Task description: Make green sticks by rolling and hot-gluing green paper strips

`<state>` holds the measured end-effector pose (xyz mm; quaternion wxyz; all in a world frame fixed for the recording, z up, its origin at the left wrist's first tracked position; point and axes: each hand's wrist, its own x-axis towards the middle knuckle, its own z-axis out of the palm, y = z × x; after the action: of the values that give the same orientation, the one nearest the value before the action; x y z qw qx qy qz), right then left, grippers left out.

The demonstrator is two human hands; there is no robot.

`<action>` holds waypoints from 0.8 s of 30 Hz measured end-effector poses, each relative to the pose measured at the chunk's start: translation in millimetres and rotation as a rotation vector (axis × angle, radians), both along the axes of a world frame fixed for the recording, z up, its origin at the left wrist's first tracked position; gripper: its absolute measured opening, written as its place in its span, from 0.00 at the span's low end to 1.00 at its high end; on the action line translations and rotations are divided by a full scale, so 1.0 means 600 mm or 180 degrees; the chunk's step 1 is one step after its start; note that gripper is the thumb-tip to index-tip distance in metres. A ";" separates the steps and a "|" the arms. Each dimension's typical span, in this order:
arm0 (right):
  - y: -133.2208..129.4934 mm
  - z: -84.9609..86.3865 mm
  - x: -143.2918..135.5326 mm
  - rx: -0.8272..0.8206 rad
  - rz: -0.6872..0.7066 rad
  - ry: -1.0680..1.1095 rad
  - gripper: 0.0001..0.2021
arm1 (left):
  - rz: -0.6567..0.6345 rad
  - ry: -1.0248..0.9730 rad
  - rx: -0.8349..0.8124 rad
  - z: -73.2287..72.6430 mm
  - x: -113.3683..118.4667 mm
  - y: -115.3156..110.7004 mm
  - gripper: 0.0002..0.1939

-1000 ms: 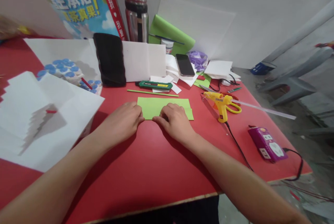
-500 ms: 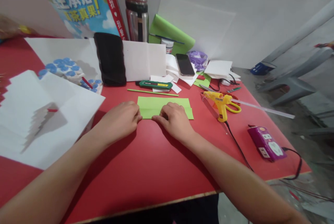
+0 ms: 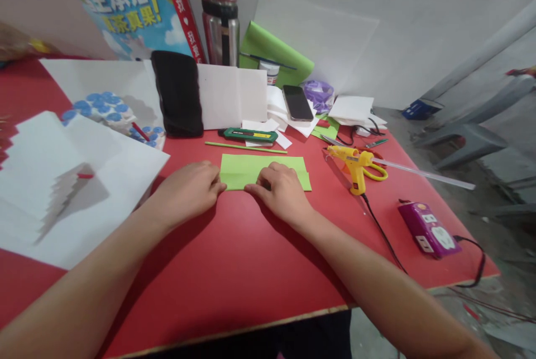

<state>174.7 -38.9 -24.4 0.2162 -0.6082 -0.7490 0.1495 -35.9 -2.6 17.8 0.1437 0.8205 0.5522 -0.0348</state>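
A light green sheet of paper (image 3: pixel 247 164) lies on the red table, its near edge folded up in a narrow strip. At the left end of that edge, my left hand (image 3: pixel 192 188) pinches the paper between thumb and curled fingers. My right hand (image 3: pixel 280 188) rests on the right half of the sheet, fingers curled and thumb on the near edge. Just beyond the sheet lies a thin green stick (image 3: pixel 247 148), with a green utility knife (image 3: pixel 250 135) behind it.
A yellow glue gun (image 3: pixel 355 166) with a clear stick and scissors lie to the right, near a purple power socket (image 3: pixel 429 230). White paper pieces (image 3: pixel 121 180) cover the left. Two phones, a steel flask (image 3: pixel 220 18) and papers stand or lie at the back.
The fingers of my left hand have shifted very slightly left at the paper's edge. My right hand and the sheet look nearly the same.
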 end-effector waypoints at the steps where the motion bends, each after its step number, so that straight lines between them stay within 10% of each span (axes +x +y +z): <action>1: 0.000 0.000 0.000 -0.0001 -0.0001 0.0012 0.17 | 0.0002 0.0002 0.0000 0.000 -0.001 0.000 0.13; 15: 0.001 0.003 -0.001 -0.0048 -0.0013 -0.0060 0.18 | -0.0945 0.0320 0.0472 0.014 0.048 -0.053 0.16; 24: 0.002 0.005 -0.002 -0.0039 0.0004 -0.0134 0.17 | -0.0799 0.0682 0.0508 0.022 0.073 -0.090 0.20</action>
<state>173.4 -37.9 -21.5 0.1966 -0.6121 -0.7528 0.1413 7.7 -56.9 31.1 0.0130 0.8834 0.4586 -0.0957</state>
